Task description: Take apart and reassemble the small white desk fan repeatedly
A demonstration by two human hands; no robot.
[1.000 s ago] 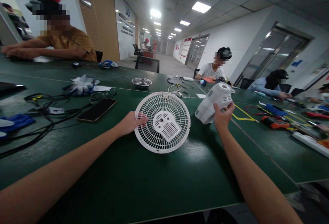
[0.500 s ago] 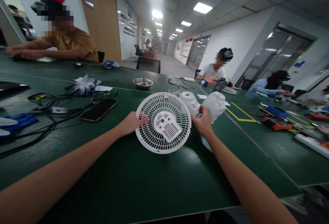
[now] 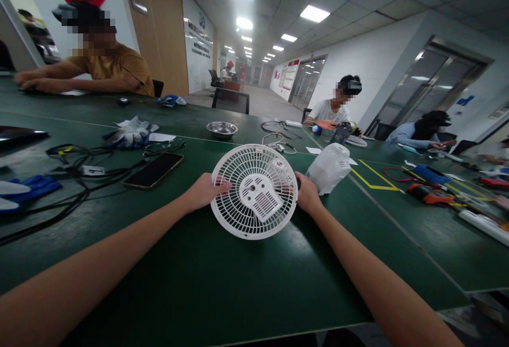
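Observation:
A round white fan grille (image 3: 257,233), with a slotted plate at its centre, is held up tilted before me. My left hand (image 3: 202,192) pinches its left rim, thumb over the bars. Behind the grille's upper right, a white fan motor housing (image 3: 280,165) shows only through the bars. My right hand (image 3: 308,193) is closed at the grille's right edge, around the housing's side; its fingertips are partly hidden, and a small dark part shows by them. Just beyond that hand stands a translucent white plastic cover (image 3: 329,169).
On the green table (image 3: 222,288) lie a phone (image 3: 154,171), black cables (image 3: 83,190), work gloves (image 3: 131,133) and a metal bowl (image 3: 221,128). A white cord (image 3: 278,142) runs behind the grille. An orange multimeter (image 3: 429,194) lies right. Co-workers sit across the table.
My right hand has moved left with the motor housing, which has gone from beside the grille to behind it. The grille and my left hand have hardly moved.

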